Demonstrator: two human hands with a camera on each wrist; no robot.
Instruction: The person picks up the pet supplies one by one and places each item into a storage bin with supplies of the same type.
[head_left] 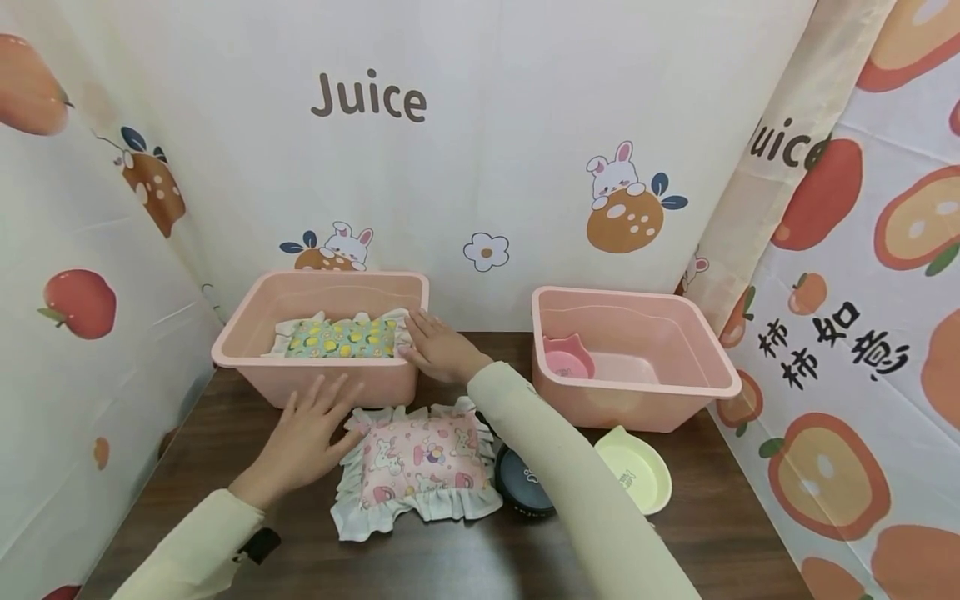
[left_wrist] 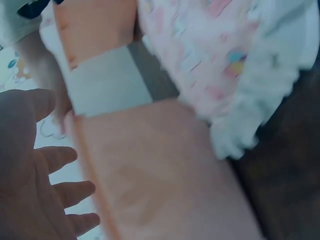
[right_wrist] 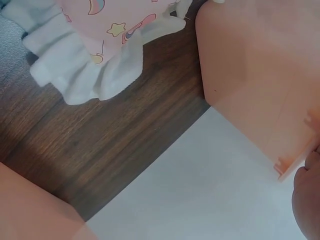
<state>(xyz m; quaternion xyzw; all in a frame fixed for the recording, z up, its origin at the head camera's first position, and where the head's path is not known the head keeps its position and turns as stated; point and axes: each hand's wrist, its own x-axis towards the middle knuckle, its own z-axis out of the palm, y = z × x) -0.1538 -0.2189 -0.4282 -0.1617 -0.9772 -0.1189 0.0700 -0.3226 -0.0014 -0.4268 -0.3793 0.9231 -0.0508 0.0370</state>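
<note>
A small lemon-print pillow (head_left: 341, 337) with white ruffles lies inside the left pink bin (head_left: 322, 379). My right hand (head_left: 444, 346) reaches to that bin's right rim, its extended fingers at the pillow's ruffled end. In the right wrist view only part of this hand (right_wrist: 306, 192) shows, beside the rim. My left hand (head_left: 315, 437) is in front of the same bin, fingers spread and nothing in its grasp. Beside its thumb, a pink ruffled pillow (head_left: 423, 458) with a cartoon print lies on the table. The left wrist view shows the left fingers (left_wrist: 75, 194) apart.
A second pink bin (head_left: 637, 408) stands at the right, with a pink cat-eared bowl (head_left: 567, 360) inside. In front are a dark blue bowl (head_left: 521, 483), partly hidden by my right sleeve, and a pale yellow bowl (head_left: 637, 471). Printed curtains (head_left: 480, 167) enclose the wooden table (head_left: 420, 567).
</note>
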